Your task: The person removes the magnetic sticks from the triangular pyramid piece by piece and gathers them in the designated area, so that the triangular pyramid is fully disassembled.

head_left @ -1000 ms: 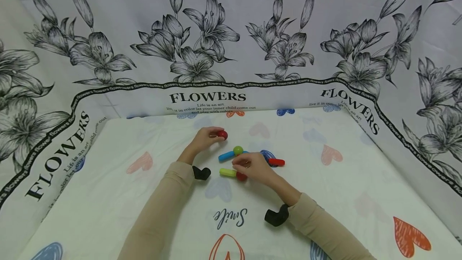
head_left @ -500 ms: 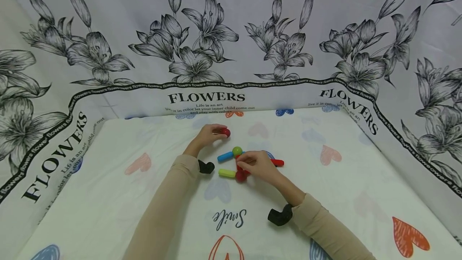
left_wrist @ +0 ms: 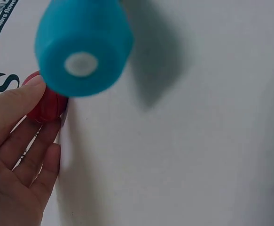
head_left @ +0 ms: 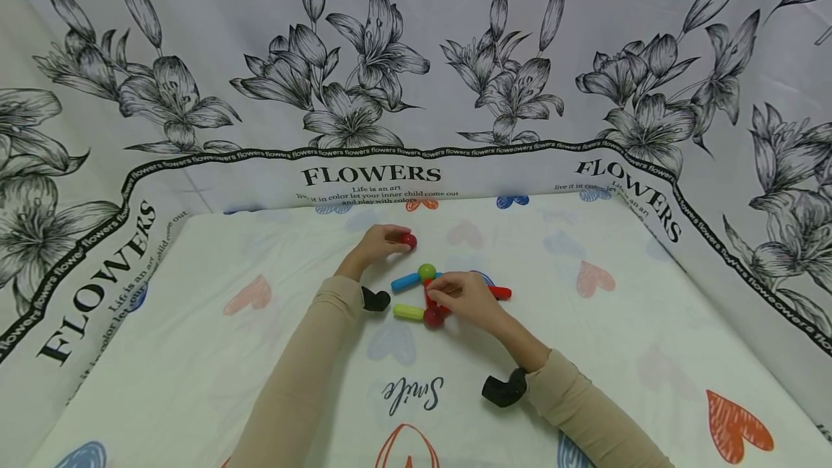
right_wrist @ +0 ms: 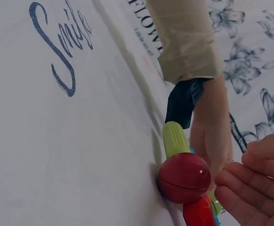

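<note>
My left hand [head_left: 380, 243] pinches a red ball [left_wrist: 47, 106] between thumb and fingers, beyond a small build of toy rods and balls. In that build, a green ball [head_left: 427, 271] joins a blue rod [head_left: 406, 282] and a red rod [head_left: 429, 296] that runs to a darker red ball [right_wrist: 183, 178]. A lime-green rod [head_left: 409, 312] sticks out left from this ball. Over the build's right side hovers my right hand [head_left: 469, 298], fingers loosely bent, nothing showing between them. It hides part of the build.
Right of my right hand, a red rod end [head_left: 500, 293] shows. Black wrist-camera mounts [head_left: 375, 300] sit at both cuffs. A white cloth [head_left: 552, 323] printed with hearts covers the table, and a flower-printed curtain [head_left: 494, 78] stands behind and at the sides.
My left hand has moved slightly right with the red ball. My right hand has shifted a little right, uncovering the red rod between the green and red balls.
</note>
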The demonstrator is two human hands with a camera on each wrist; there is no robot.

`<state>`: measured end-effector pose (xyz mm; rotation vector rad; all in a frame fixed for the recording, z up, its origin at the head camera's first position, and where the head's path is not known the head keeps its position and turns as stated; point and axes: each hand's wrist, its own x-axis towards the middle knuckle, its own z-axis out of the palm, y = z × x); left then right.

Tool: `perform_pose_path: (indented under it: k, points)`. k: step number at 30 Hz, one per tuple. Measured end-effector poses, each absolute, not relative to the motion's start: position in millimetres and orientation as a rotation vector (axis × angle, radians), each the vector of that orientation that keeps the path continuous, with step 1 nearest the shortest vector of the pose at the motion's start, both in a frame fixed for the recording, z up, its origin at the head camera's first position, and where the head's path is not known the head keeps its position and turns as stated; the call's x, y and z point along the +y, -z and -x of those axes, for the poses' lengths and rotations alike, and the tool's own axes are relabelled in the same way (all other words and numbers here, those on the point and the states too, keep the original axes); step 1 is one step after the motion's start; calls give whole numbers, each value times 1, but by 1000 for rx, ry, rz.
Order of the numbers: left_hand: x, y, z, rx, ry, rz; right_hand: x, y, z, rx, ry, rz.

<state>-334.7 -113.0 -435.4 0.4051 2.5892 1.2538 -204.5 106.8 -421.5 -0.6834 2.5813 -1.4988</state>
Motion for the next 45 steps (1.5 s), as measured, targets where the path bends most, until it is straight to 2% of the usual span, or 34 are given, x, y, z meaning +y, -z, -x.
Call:
perform_pose_path:
  k: [12,21,33,45]
  points:
    - [-115,432,330,2594,-1258,-442,108,419,207,2579,1466,669]
    - [-120,423,320,2633,-1362,-356,110,416,210,2622,1439,641]
    - [-117,418,289,2755,-1405,-298,111,412,222,2671,1404,644]
    - [-117,420,259,2735,-1410,-386,109,413,236,2701,1438,619]
